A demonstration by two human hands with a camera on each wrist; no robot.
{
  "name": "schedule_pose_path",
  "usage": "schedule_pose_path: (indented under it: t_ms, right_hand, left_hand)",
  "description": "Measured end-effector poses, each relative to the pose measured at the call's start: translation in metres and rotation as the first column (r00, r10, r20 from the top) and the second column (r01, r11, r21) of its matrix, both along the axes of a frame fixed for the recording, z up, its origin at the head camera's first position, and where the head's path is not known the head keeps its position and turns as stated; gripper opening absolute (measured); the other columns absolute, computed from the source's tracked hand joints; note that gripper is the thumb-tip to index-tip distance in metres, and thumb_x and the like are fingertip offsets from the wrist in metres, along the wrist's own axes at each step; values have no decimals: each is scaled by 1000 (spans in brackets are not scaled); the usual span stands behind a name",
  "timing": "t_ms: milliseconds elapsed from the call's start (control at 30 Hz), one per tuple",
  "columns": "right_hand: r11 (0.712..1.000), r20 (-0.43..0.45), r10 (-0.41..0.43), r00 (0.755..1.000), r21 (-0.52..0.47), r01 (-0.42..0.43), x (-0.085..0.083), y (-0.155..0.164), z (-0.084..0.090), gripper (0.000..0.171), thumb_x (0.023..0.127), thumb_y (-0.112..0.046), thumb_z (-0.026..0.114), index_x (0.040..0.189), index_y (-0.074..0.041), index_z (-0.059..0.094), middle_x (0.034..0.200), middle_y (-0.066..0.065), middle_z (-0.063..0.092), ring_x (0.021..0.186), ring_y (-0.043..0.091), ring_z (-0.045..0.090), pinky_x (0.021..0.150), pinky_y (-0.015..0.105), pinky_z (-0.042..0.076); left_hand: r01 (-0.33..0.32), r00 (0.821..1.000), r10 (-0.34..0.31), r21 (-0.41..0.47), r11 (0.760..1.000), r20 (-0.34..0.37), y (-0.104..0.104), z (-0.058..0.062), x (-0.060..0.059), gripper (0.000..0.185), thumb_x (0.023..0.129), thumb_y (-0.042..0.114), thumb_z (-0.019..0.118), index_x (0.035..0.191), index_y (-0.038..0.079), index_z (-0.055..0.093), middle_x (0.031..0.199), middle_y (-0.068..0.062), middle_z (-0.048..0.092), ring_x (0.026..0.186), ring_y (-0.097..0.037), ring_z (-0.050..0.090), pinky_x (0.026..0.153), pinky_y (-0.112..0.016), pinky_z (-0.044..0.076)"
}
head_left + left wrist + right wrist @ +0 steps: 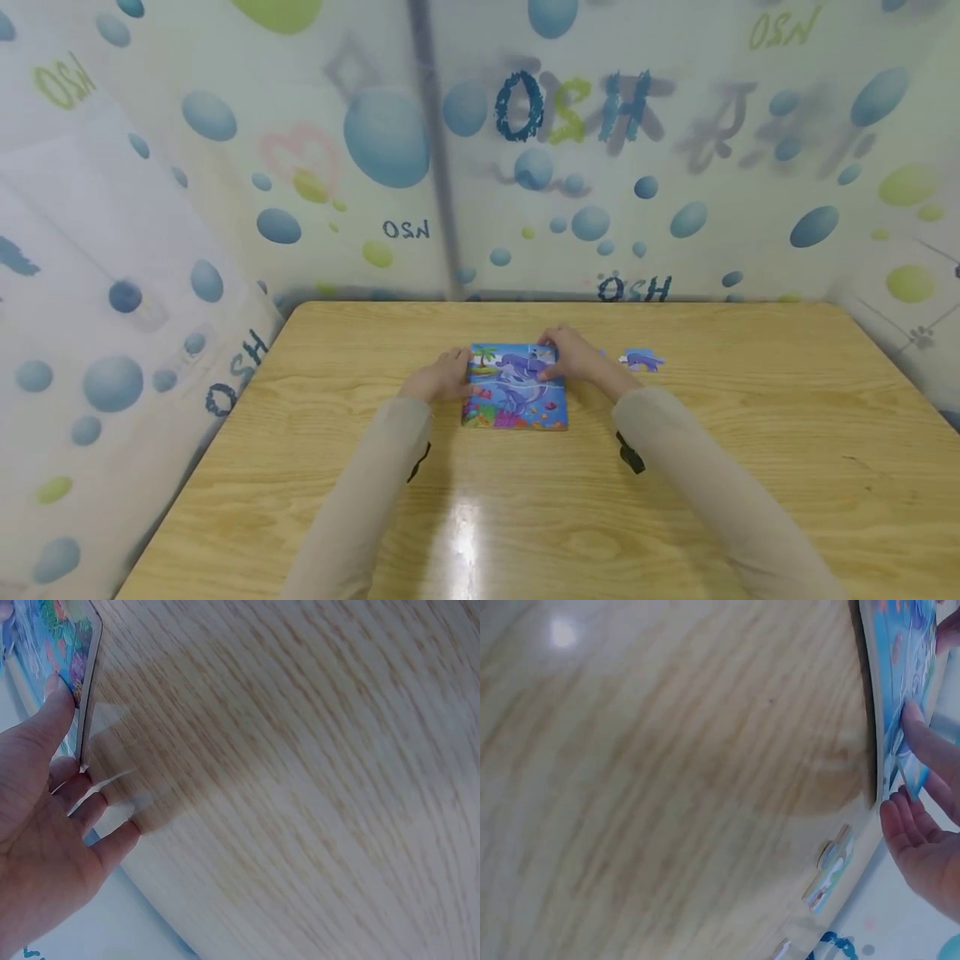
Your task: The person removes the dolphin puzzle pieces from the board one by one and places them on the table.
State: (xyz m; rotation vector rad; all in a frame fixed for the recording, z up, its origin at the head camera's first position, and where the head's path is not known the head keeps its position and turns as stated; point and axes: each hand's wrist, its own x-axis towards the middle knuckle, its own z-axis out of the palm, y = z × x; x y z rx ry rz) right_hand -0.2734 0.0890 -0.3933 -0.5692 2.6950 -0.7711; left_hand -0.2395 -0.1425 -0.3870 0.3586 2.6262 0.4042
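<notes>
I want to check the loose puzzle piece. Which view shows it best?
The head view: the loose blue jigsaw piece lies whole on the wooden table. The right wrist view shows it edge-on; the left wrist view misses it.

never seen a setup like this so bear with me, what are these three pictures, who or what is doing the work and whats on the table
There is no machine here: a person in long pale sleeves works with two bare hands. The wide picture comes from a camera worn on the head, looking down at a wooden table. The other two come from cameras worn on each wrist, so they look tilted and very close.

On the table lies a colourful jigsaw board with a sea scene. The left hand rests at its left edge; the left wrist view shows the thumb on the board's edge. The right hand presses on the board's upper right part, with fingertips on the picture. One loose puzzle piece lies on the table to the right of the board. A bubble-patterned curtain hangs around the table.
</notes>
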Motion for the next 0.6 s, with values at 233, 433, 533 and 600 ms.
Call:
schedule_pose_path:
  t_ms: [233,433,533,600]
  right_hand:
    - [999,-30,-7,1000,-35,6,4,-2,0,44,82,-5,69,122,1,53,122,22,55,113,35,52,98,45,45]
    - [996,14,-35,999,-84,36,5,-1,4,38,85,0,63,122,-2,55,118,23,55,105,33,54,86,41,50]
    - [994,26,-37,999,-105,39,3,1,6,37,86,1,61,122,-3,55,115,22,55,102,31,54,81,38,51]
    - [991,29,-34,999,-128,37,2,3,7,37,86,1,60,122,-3,55,113,22,55,101,31,54,79,37,50]
  left_hand:
    - [6,1000,-6,16,1000,14,2,0,0,64,94,26,54,144,-1,23,148,-21,27,138,-35,26,114,-46,27]
    - [-8,1000,8,10,1000,19,3,1,1,65,94,27,54,145,0,22,149,-20,26,139,-34,25,115,-46,26]
    - [-15,1000,15,-4,1000,18,3,1,0,66,94,29,54,144,0,22,149,-20,26,139,-35,24,115,-46,25]
    - [-16,1000,16,-18,1000,15,3,1,-1,66,94,30,54,144,0,23,149,-20,26,140,-35,24,115,-46,24]
